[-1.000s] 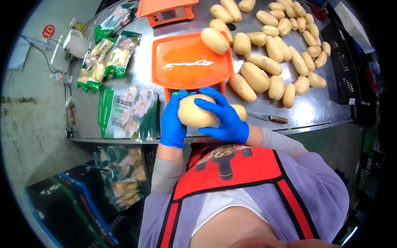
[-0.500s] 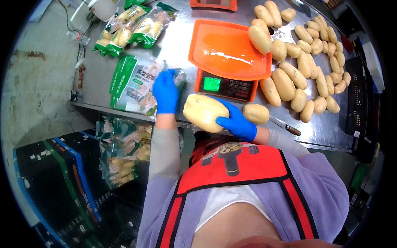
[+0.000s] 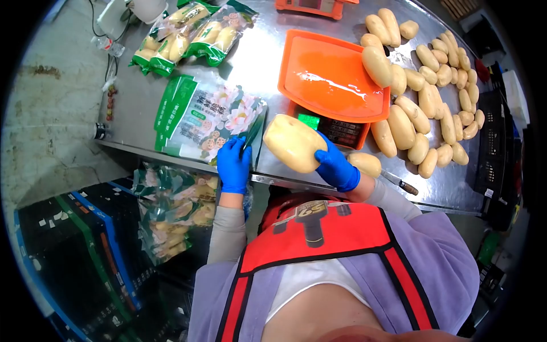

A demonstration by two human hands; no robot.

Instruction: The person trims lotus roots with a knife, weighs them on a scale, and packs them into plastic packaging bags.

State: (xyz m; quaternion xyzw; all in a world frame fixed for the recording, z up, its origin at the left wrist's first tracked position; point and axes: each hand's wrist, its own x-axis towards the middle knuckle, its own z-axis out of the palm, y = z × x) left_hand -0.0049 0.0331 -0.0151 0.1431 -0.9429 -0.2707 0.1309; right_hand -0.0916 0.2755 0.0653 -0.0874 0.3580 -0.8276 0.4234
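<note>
My right hand point(image 3: 338, 163), in a blue glove, is closed around a thick, pale lotus root section point(image 3: 293, 142) above the table's near edge. In a matching glove, my left hand point(image 3: 233, 164) pinches the near right edge of a flat printed plastic bag point(image 3: 219, 117), and the bag's dark green side stands up slightly at the fingers. Lotus flowers and green bands decorate the bag, which lies on what looks like a stack of others. Just behind the held section is an orange-topped scale point(image 3: 336, 74), one lotus root overlapping its tray's right rim.
Many lotus root sections point(image 3: 401, 126) cover the table's right side. A knife point(image 3: 400, 181) lies at the near edge beside a short section point(image 3: 364, 164). Filled bags point(image 3: 219, 34) sit at the back left. Stacked dark crates point(image 3: 74, 245) and more filled bags point(image 3: 176, 211) are below left.
My left hand has moved down from over the bag to its near right edge, which is now lifted. My right hand still holds the lotus root, slightly raised. The view has shifted a little.
</note>
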